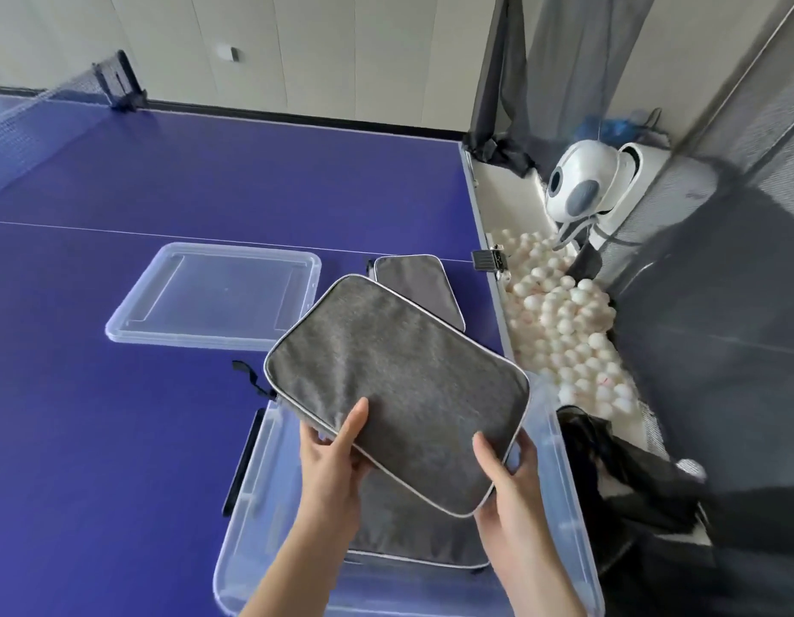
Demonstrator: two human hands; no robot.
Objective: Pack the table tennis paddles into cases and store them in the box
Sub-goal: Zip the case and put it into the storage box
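Currently both hands, left hand [330, 456] and right hand [506, 474], pinch 1 grey case [395, 385] above the box [568, 496]; tilted, it may snag the rim.

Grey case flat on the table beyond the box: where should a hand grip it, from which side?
Take the grey case by its right long edge, coming from the right: it lies flat, so a rim pinch likely suits, and the held case covers its near end.
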